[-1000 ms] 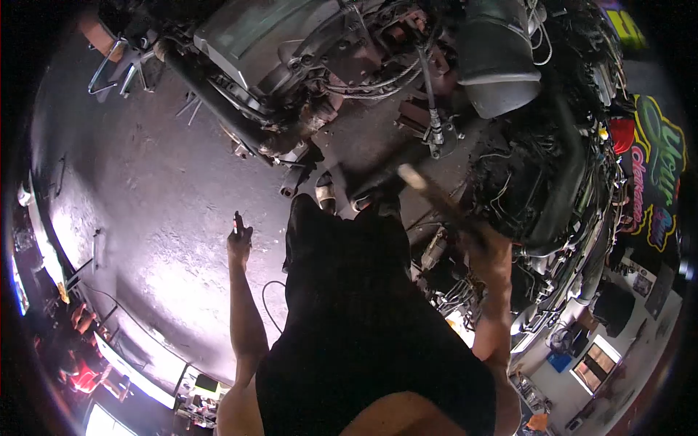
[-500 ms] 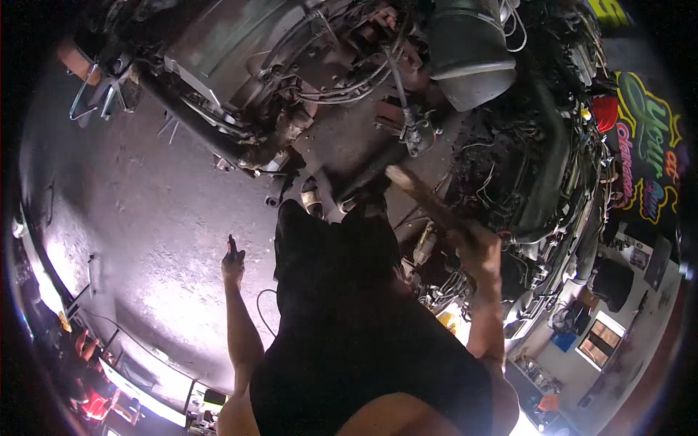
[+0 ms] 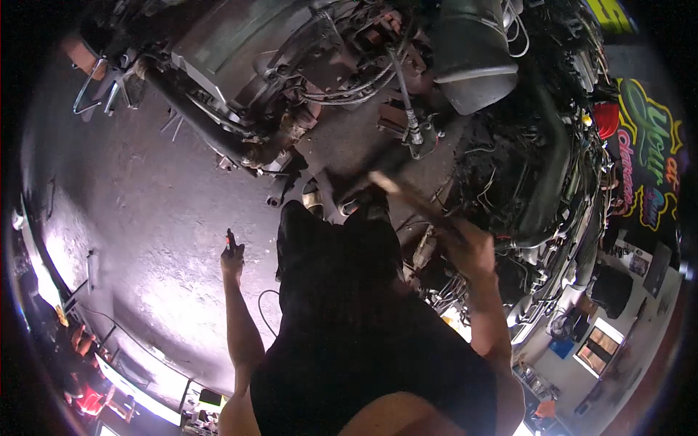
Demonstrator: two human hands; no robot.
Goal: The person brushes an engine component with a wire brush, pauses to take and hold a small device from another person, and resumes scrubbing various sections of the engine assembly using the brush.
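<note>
My right hand (image 3: pixel 471 251) is closed around a light wooden stick (image 3: pixel 400 192), which points up and left over the floor. Its far end is blunt and blurred; whether it is the handle of some tool I cannot tell. Just beside this hand are the dark hoses and wiring of a large machine, with a metal cylinder-like part (image 3: pixel 423 251) to its left. My left hand (image 3: pixel 232 263) is held out over the bare floor, fingers curled around a small dark tool with an orange-red spot (image 3: pixel 230 237). The tool's kind is too small to make out.
Greasy machinery with a thick dark pipe (image 3: pixel 193 109) and a grey cylindrical housing (image 3: pixel 476 58) stands ahead. A hanging rod (image 3: pixel 407 109) drops near my feet. Cable (image 3: pixel 263 305) lies on the floor. A person in red (image 3: pixel 91 396) is at lower left. A painted sign (image 3: pixel 651 152) is at right.
My right hand has moved slightly left, and the stick's far end has swung left and a little down. My left hand has barely shifted.
</note>
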